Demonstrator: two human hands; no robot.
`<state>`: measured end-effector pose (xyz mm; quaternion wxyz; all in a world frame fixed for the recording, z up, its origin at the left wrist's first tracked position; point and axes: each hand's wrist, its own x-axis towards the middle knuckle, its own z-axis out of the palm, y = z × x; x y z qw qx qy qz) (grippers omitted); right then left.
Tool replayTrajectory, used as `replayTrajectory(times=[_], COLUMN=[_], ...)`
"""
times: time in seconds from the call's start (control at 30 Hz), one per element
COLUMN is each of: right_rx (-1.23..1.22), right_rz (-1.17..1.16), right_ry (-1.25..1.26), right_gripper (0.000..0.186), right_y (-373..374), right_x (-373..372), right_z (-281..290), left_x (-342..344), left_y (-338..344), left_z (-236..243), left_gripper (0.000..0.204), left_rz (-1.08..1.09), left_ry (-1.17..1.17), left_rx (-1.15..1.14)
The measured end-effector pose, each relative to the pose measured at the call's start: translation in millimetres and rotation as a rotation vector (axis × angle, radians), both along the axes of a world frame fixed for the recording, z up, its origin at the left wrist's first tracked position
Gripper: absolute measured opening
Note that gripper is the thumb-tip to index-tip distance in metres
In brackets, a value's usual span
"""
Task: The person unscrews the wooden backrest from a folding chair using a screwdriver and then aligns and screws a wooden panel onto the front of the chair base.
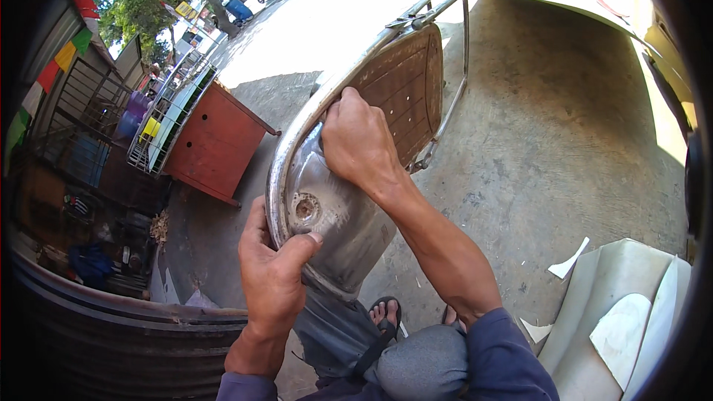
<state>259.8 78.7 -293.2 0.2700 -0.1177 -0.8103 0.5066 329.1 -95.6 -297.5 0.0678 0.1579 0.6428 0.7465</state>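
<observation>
A metal folding chair (425,96) is tilted up in front of me, with a shiny tube frame, a brown seat panel and a worn grey metal panel at the near end. My left hand (275,263) grips the near end's bent tube, its thumb on the grey panel and its fingers round the outside. Beside the thumb is a round, rusty dimple (305,209) in the panel. Higher up, my right hand (360,137) is closed against the panel, close to the tube. Its curled fingers hide whatever they may hold; a pale bluish patch shows beside them.
A red cabinet (215,145) with a wire rack stands at left. Below it curves a dark ribbed metal edge (126,334). Cream sheet material (605,289) lies at lower right, with white scraps (570,258) on the concrete floor. My sandalled foot (385,312) is beneath the chair.
</observation>
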Motion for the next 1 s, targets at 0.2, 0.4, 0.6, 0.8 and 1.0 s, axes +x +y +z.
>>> replayTrajectory(times=[0.2,0.4,0.6,0.8,1.0], right_rx=[-0.103,-0.285,-0.508,-0.556,-0.614], right_rz=[-0.055,-0.026,0.116,0.246,0.473], right_ry=[-0.001,0.346,0.582,0.626,0.568], right_gripper=[0.029,0.019,0.016,0.019,0.020], right_y=[-8.6,-27.6,-66.1,-99.6,-139.4], right_x=[25.3,49.5,56.9,81.4,73.8], right_z=[-10.2,-37.1,-53.1,-24.5,-23.1], left_x=[13.3,23.9,23.4,13.2,-16.4], left_y=[-2.4,-28.0,-64.6,-138.6,-193.5], left_z=[-7.7,-18.7,10.5,36.2,59.1], left_gripper=[0.038,0.030,0.037,0.041,0.023], left_rz=[0.037,0.121,0.245,0.394,0.268], left_ry=[0.124,0.371,0.438,0.824,1.150], left_rx=[-0.123,-0.373,-0.630,-1.064,-1.120])
